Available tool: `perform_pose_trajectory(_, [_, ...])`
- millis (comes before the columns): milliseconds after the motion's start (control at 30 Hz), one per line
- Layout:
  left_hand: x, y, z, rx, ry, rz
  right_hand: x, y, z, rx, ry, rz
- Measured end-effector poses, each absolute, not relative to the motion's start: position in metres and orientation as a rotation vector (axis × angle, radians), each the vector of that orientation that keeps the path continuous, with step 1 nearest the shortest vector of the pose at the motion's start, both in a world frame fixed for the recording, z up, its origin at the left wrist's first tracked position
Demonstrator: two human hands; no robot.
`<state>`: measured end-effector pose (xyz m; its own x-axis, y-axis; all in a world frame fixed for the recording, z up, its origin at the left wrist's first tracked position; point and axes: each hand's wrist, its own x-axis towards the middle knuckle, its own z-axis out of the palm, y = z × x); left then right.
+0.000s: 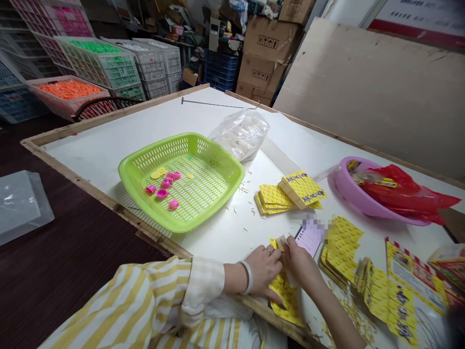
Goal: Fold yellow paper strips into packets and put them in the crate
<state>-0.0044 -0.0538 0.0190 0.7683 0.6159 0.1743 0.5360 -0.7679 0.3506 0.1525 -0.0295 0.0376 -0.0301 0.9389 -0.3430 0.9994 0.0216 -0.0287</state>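
At the front edge of the table lies a yellow printed card sheet [285,295]. Across it rests my left hand [262,269], fingers and thumb spread, pressing it down. My right hand [298,261] pinches a folded-up part of the card at its far end, showing a pale, unprinted side. The fingertips partly hide this fold. Just beyond my right hand is a phone [310,236] with a lit screen. Stacks of similar yellow cards lie near: one pile [274,198] with a bundle [302,188] leaning on it, and another pile [339,249] to the right.
A green basket [214,213] with pink and yellow plastic pieces stands left. Behind it sits a clear plastic bag [241,133]. At right is a purple basin [348,194] holding a red bag [403,186]. Paper scraps [350,310] litter the front right. A wooden rim [109,206] borders the table.
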Motion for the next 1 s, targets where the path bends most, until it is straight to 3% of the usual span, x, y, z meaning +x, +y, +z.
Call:
perform_pose_trajectory(200, [0.010,-0.043,-0.003,2.644,0.917,0.372,0.150,-0.027,0.044,1.982,2.043,-0.419])
perform_pose_trajectory(600, [0.005,-0.044,0.003,2.463,1.067,0.339,0.139,-0.030,0.055,1.904,2.033,-0.335])
perform_pose_trajectory(833, [0.003,-0.039,-0.002,2.454,0.976,0.378,0.129,-0.053,0.044,2.098,1.979,-0.158])
perform_pose_trajectory(1000, [0.002,-0.039,0.002,2.462,0.964,0.383,0.139,-0.059,0.036,2.304,2.090,-0.309])
